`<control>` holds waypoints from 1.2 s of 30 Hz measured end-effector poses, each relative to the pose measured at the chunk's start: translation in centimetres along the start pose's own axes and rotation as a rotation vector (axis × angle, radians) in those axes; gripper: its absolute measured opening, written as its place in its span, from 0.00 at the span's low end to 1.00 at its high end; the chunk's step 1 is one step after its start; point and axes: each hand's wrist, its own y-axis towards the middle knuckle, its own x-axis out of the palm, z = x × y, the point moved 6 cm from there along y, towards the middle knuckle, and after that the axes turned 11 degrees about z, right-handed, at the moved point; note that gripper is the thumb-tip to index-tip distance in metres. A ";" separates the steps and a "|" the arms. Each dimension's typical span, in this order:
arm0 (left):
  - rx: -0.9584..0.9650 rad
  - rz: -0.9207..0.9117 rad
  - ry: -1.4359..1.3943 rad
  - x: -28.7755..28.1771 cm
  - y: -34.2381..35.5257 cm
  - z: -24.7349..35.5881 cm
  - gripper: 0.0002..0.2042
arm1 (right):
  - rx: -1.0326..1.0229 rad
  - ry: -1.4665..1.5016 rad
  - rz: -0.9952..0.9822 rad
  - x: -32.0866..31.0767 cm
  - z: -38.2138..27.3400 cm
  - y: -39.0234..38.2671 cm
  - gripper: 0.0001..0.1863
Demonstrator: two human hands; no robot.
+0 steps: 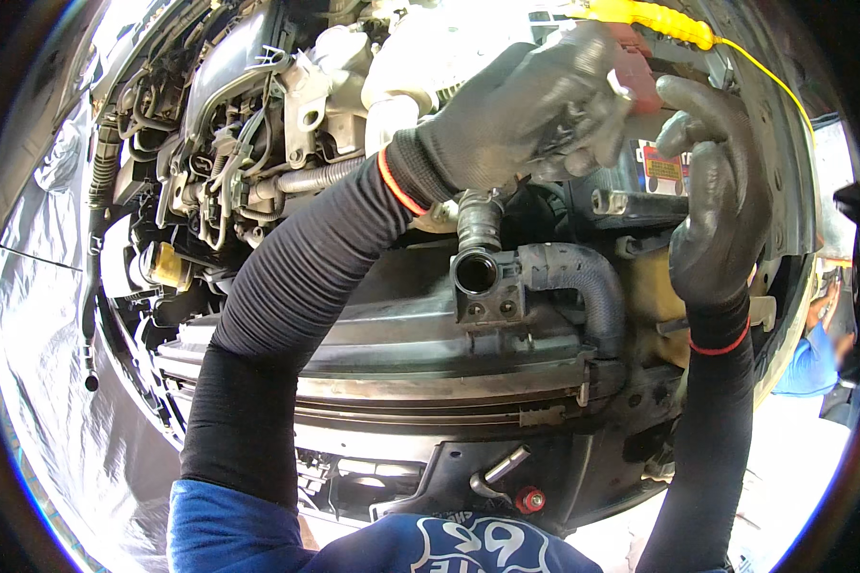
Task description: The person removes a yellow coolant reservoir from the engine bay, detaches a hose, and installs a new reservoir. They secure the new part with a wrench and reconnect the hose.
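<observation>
Left hand [535, 115] curled and right hand [721, 205] open, fingers loosely bent, both in black gloves, are raised above a vehicle's engine [334, 86], beyond an open-mouthed black pipe neck [488, 297]. Glare leaves it unclear whether the left hand, nearer the neck, grips anything; the right hand is well to the neck's right. A curved hose [597, 291] joins the neck's right side; a yellow corded tool [650, 19] lies farther beyond it.
</observation>
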 end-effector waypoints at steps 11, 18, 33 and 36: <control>1.004 -0.082 0.948 0.0 -2.7 0.7 0.34 | -0.214 0.121 -0.058 1.4 -2.1 0.4 0.25; 0.729 0.024 0.867 -0.6 -1.9 0.7 0.24 | -0.064 0.321 -0.226 3.7 -3.7 0.6 0.25; 0.247 0.688 0.228 -6.2 -2.5 -2.2 0.49 | 0.191 0.647 -0.342 8.0 -2.8 3.6 0.22; 0.239 0.766 0.299 -6.0 -2.5 -1.7 0.50 | 0.009 0.719 -0.427 8.1 -3.1 3.2 0.25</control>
